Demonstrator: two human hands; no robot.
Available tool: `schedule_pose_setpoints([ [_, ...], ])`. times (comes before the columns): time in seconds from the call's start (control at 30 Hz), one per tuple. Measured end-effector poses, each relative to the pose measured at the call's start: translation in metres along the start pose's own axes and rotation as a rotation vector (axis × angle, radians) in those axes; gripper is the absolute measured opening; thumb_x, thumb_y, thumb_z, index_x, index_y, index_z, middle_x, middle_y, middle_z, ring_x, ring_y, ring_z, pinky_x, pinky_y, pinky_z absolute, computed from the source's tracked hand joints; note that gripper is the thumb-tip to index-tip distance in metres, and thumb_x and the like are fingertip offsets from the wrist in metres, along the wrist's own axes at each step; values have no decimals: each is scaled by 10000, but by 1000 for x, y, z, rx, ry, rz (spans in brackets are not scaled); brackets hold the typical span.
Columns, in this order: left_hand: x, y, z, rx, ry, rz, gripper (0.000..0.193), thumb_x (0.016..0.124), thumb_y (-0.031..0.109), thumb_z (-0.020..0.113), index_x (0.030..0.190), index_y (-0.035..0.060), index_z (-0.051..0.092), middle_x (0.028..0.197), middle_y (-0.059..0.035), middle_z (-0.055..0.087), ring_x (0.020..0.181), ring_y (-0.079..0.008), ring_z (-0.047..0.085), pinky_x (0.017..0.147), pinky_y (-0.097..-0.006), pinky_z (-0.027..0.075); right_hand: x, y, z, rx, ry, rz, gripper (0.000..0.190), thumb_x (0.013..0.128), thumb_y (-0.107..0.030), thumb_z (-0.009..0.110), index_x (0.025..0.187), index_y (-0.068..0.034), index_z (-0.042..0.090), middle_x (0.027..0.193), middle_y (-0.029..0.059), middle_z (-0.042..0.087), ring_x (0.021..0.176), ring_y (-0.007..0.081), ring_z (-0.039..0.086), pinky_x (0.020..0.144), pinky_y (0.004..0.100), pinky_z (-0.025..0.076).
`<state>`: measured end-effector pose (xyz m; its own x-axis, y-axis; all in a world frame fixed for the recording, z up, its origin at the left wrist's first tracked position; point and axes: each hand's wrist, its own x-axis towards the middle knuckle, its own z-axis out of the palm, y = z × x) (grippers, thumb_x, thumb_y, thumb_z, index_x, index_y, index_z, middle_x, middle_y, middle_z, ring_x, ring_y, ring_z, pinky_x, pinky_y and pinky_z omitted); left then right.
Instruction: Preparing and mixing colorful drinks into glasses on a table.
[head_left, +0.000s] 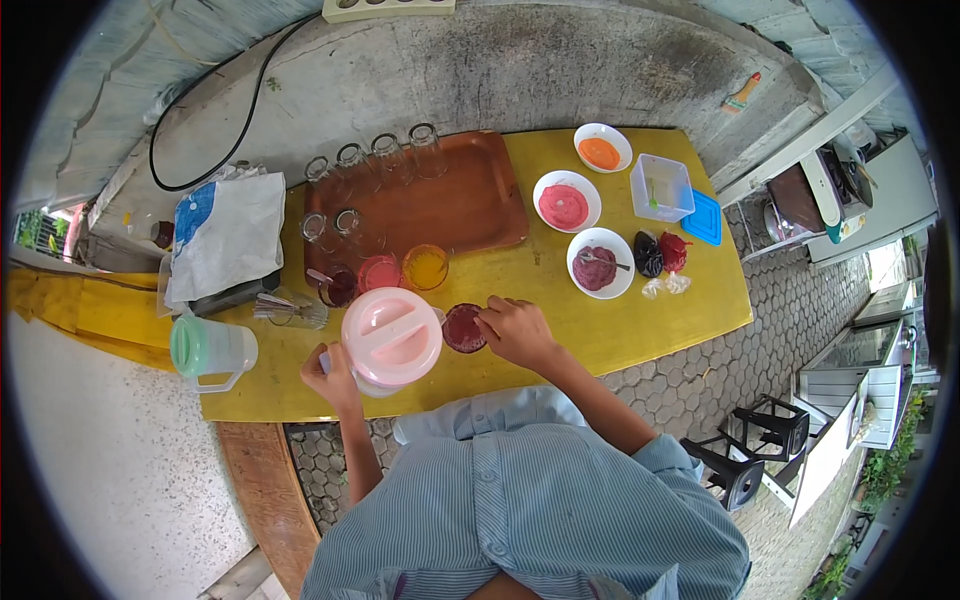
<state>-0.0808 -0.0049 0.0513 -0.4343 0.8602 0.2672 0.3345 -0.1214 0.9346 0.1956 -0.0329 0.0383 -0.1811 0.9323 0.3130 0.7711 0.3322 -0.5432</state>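
Observation:
My left hand (335, 379) grips the handle of a plastic pitcher with a pink lid (392, 337). Its spout side is close beside a glass of dark red liquid (464, 328), which my right hand (517, 330) holds by its right side. Whether liquid is flowing between them cannot be told. Behind the pitcher stand a glass of dark liquid with a spoon-like handle in it (339, 286), a glass of pink liquid (379, 274) and a glass of orange-yellow liquid (425, 268). A glass holding several metal utensils (291, 308) lies or leans to their left.
A brown tray (480, 195) holds several empty glasses. White bowls of orange (601, 148), pink (566, 201) and purple (600, 263) contents, a clear plastic container (661, 187), its blue lid (702, 217) and tied bags (674, 252) are at right. A green-lidded pitcher (214, 347) stands left.

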Motion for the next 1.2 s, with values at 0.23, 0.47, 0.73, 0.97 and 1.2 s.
schedule_pose_setpoints([
  [0.23,-6,-51,-14,-260,154,-155,312,765,85,505,497,39,352,511,33,364,495,-56,297,455,-268,207,4,-5,4,42,-25,-86,118,747,-117,619,658,-48,587,673,70,541,612,255,570,566,368,472],
  [0.47,4,-92,-43,55,353,154,286,810,136,500,560,3,455,570,-34,485,494,-120,436,474,-295,376,3,-3,4,-63,-37,-50,109,713,-108,603,633,-48,559,698,78,545,633,258,576,587,377,475],
  [0.73,15,-116,-78,-338,412,-230,307,826,186,464,654,-50,556,669,-117,587,558,-192,569,474,-357,484,5,-8,4,-8,44,-51,125,722,-104,605,622,-40,566,666,81,546,607,261,574,558,373,467],
  [0.97,25,-116,-81,-331,568,-215,299,840,170,476,633,-41,524,657,-107,582,553,-178,567,466,-339,493,2,-10,3,6,-18,27,172,744,-130,620,613,-39,555,650,84,537,585,270,568,544,375,464],
  [1.2,26,-134,-95,247,554,57,268,863,137,501,646,-19,480,685,-95,601,546,-174,569,442,-313,484,0,-7,-1,58,159,157,115,763,-138,667,684,-64,627,631,62,546,523,246,546,470,335,425],
])
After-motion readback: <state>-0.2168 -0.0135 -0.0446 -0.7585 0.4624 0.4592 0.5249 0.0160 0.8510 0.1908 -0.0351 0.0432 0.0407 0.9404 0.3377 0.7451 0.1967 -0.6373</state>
